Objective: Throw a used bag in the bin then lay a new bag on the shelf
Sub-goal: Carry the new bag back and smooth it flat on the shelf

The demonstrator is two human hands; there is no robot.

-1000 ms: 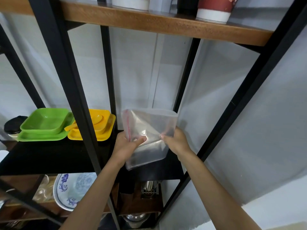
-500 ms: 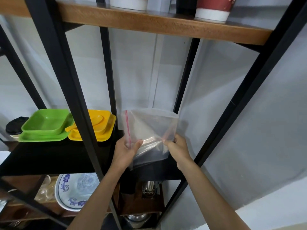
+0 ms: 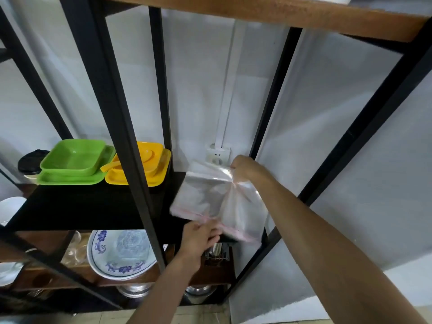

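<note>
A clear plastic bag [image 3: 210, 197] with a red zip strip stretches flat and tilted over the right end of the black shelf [image 3: 77, 209]. My right hand [image 3: 245, 168] pinches its far corner near the wall. My left hand [image 3: 198, 238] grips its near edge at the zip strip, by the shelf's front rim. The bag looks empty. No bin is in view.
Green dishes [image 3: 72, 163] and yellow dishes [image 3: 142, 167] with a spoon sit on the shelf's left and middle. A black frame post [image 3: 131, 160] stands just left of the bag. A blue-patterned plate [image 3: 119, 253] lies on the lower shelf. A wooden shelf [image 3: 268, 12] runs overhead.
The bag has turned from upright to nearly flat over the shelf. My right hand moved to its far corner by the wall and my left hand dropped to the near edge.
</note>
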